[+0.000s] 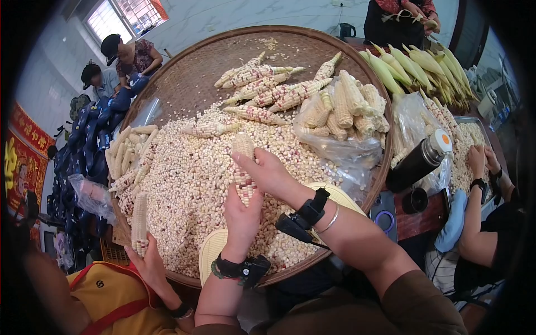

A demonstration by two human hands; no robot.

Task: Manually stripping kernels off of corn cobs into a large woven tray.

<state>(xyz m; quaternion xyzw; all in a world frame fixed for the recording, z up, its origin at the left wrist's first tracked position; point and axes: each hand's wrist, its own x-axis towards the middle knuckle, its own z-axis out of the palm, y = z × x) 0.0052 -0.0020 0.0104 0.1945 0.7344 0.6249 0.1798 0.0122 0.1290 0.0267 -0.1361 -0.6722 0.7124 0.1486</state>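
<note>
Between my two hands is an upright corn cob (243, 167) with its upper part stripped pale and white and dark red kernels left on its lower part. My left hand (243, 213) grips the lower end. From the right, my right hand (268, 167) wraps the middle, its thumb lying across the cob. Loose white and purplish kernels (188, 180) spread beneath in a large round woven basket tray (167, 58). Just beyond my hands lies a partly stripped cob (209, 129), and farther back are several husked cobs (268, 90).
A plastic bag of bare cobs (341, 113) sits at the tray's right. Co-workers' hands hold a cob (139, 222) at left and work over a kernel tray (473, 125) at right. A black thermos (414, 161), a cup (415, 201) and unhusked corn (418, 71) stand beyond the rim.
</note>
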